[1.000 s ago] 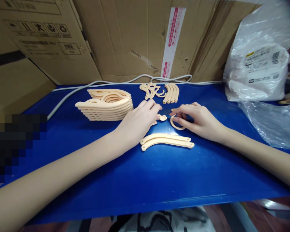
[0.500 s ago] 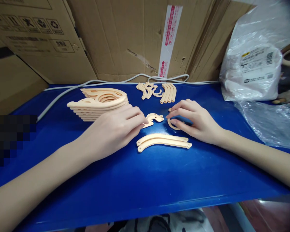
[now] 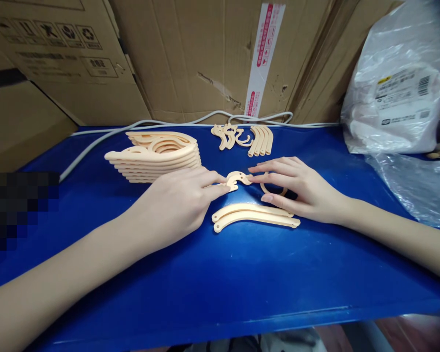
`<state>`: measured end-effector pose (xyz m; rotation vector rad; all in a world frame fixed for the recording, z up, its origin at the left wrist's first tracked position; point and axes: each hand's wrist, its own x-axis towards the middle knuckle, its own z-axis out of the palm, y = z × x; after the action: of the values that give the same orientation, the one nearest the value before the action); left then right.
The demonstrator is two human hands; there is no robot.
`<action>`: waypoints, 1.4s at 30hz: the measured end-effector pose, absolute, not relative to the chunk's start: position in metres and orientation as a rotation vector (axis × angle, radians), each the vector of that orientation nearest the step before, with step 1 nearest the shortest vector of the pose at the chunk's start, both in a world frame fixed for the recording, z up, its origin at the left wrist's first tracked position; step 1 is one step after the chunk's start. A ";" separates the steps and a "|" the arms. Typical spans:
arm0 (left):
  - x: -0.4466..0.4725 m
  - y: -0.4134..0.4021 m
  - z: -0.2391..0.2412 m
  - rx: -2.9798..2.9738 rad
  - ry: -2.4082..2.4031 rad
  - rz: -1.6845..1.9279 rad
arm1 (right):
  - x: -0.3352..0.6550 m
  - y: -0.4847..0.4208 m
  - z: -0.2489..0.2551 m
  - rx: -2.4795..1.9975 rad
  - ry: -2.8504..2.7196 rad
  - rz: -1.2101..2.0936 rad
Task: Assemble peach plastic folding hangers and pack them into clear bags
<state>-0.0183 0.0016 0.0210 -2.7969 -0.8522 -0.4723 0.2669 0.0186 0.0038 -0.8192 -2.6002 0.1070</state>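
My left hand [image 3: 185, 200] has its thumb and index finger closed at the left end of a small cream-coloured curved hanger piece [image 3: 236, 177] with holes in it. My right hand [image 3: 297, 188] is open, its fingers stretched out. One of its fingertips meets the right end of that piece. Under the right hand lies a curved hook [image 3: 266, 188], partly hidden by the fingers. Two long bowed hanger arms [image 3: 253, 216] lie side by side just in front of the hands, close to the right thumb.
A stack of cream hangers [image 3: 154, 159] stands left, partly behind my left hand. Farther back lie small hook pieces [image 3: 225, 136] and several short curved arms [image 3: 260, 141]. A white cable [image 3: 143, 124] runs along the cardboard [image 3: 198, 49]. Plastic-wrapped goods [image 3: 396, 98] sit at right.
The view has shifted slightly. My right hand's fingers have stretched out to the left and now meet the small curved piece. My left hand stays at its left end.
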 end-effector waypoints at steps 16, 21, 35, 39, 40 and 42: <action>-0.018 0.007 0.013 -2.895 -0.970 -0.300 | 0.268 0.022 0.001 -0.846 -2.591 0.118; -0.018 0.008 0.012 -2.906 -0.967 -0.299 | 0.267 0.023 0.001 -0.837 -2.559 0.131; -0.016 0.006 0.009 -2.874 -0.906 -0.356 | 0.268 0.024 0.000 -0.804 -2.575 0.097; -0.016 0.007 0.008 -2.861 -0.880 -0.349 | 0.268 0.024 0.000 -0.876 -2.522 0.071; -0.016 0.007 0.008 -2.858 -0.875 -0.353 | 0.269 0.025 0.000 -0.915 -2.491 0.054; -0.016 0.007 0.009 -2.854 -0.870 -0.376 | 0.272 0.027 0.002 -0.978 -2.444 0.012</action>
<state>-0.0159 0.0071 0.0092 -2.8543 -0.8697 -0.3762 0.2720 0.0273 0.0015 -0.9776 -2.4437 0.0125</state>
